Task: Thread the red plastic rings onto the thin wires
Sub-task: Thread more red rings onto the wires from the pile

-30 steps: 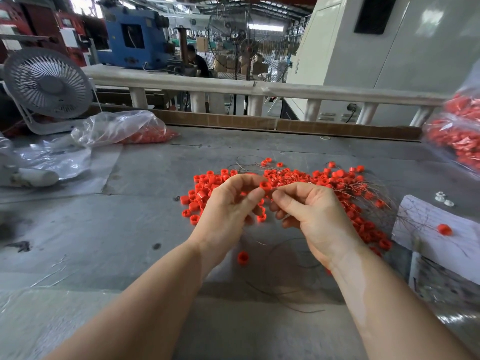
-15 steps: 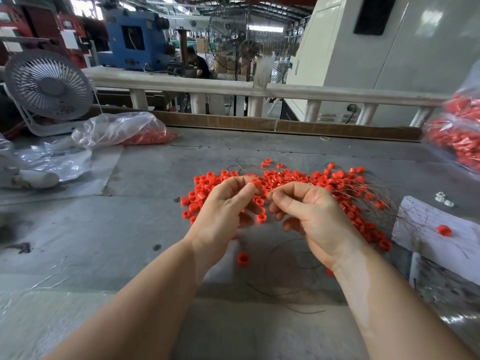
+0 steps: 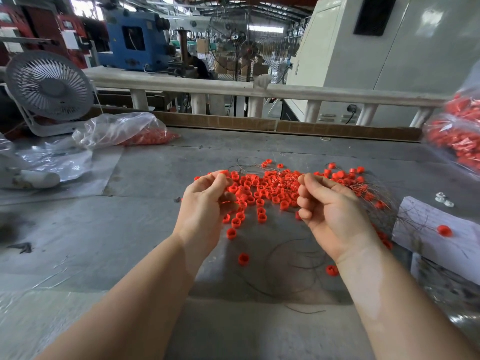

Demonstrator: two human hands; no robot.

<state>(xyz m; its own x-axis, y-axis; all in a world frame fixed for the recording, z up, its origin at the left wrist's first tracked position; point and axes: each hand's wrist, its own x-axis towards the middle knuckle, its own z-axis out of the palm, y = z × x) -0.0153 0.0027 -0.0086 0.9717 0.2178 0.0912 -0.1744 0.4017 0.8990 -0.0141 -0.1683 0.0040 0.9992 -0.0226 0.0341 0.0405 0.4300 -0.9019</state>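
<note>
A pile of red plastic rings lies mid-table, tangled with thin wires. More dark wire loops lie nearer me, with stray rings beside them. My left hand hovers over the pile's left edge, fingers curled, and its thumb and forefinger pinch what looks like a red ring. Over the right part of the pile, my right hand pinches a thin wire between thumb and forefinger, fingers curled. The wire itself is barely visible. A gap of pile shows between the hands.
The grey table carries a clear bag of red rings at back left and another bag at the right edge. A small fan stands far left. White paper with one ring lies right.
My hands were touching at the fingertips over the pile. They have drawn apart sideways, the left going left and the right going right.
</note>
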